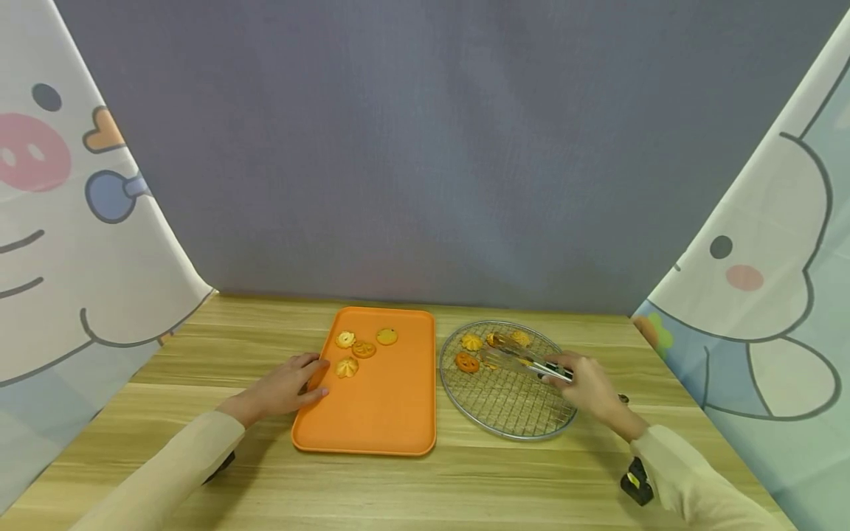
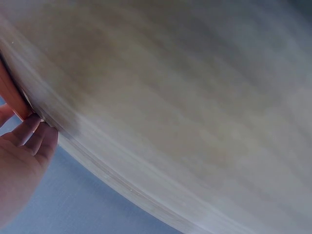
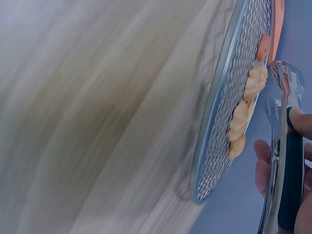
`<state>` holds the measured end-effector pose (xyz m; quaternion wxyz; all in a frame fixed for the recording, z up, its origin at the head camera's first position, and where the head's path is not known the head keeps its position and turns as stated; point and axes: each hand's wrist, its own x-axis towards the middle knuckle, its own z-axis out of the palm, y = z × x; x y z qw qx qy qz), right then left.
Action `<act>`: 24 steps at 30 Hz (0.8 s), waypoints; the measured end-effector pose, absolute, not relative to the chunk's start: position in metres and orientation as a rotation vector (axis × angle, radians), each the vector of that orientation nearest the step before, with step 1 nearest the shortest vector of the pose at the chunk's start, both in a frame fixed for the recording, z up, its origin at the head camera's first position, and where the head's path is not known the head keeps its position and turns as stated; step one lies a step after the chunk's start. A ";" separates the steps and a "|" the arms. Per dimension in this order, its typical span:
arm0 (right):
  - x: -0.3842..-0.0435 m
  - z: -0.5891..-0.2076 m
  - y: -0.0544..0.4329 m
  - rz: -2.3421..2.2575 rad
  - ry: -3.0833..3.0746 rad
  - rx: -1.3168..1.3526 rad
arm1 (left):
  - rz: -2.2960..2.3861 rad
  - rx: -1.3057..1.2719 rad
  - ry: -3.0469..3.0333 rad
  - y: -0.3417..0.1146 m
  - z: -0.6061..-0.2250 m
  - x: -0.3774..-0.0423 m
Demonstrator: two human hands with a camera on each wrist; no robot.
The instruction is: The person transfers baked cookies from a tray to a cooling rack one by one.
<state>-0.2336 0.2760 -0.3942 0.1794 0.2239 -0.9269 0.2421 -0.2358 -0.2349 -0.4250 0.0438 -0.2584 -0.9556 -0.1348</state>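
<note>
My left hand (image 1: 285, 386) holds the left rim of an orange tray (image 1: 381, 428), its fingers and thumb at the edge. In the left wrist view, fingers bend against the tray's side. Several cookies lie in the tray's upper left part, including a swirled cookie (image 1: 346, 367) and a pretzel-shaped cookie (image 1: 363, 349). My right hand (image 1: 584, 383) grips metal tongs (image 3: 292, 165) with dark handle grips and fork-like ends. The tips hover over several cookies on a round wire rack (image 1: 511, 413); in the right wrist view nothing shows between them. A pretzel-shaped cookie (image 1: 467, 362) lies left of the tips.
The tray and rack stand side by side on a wood-grain table (image 1: 505, 479). Behind rises a grey cloth backdrop (image 1: 412, 162). Printed cartoon curtains (image 1: 750, 295) border both sides. Black straps show at both wrists.
</note>
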 end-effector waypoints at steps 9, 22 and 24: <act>-0.237 -0.392 0.253 0.731 -2.637 0.689 | -0.416 -0.799 -2.927 -0.235 -0.425 -0.236; -0.247 -0.389 0.211 0.710 -2.668 0.736 | -0.433 -0.792 -2.940 -0.234 -0.423 -0.236; -0.248 -0.388 0.203 0.708 -2.679 0.734 | -0.432 -0.789 -2.940 -0.234 -0.423 -0.236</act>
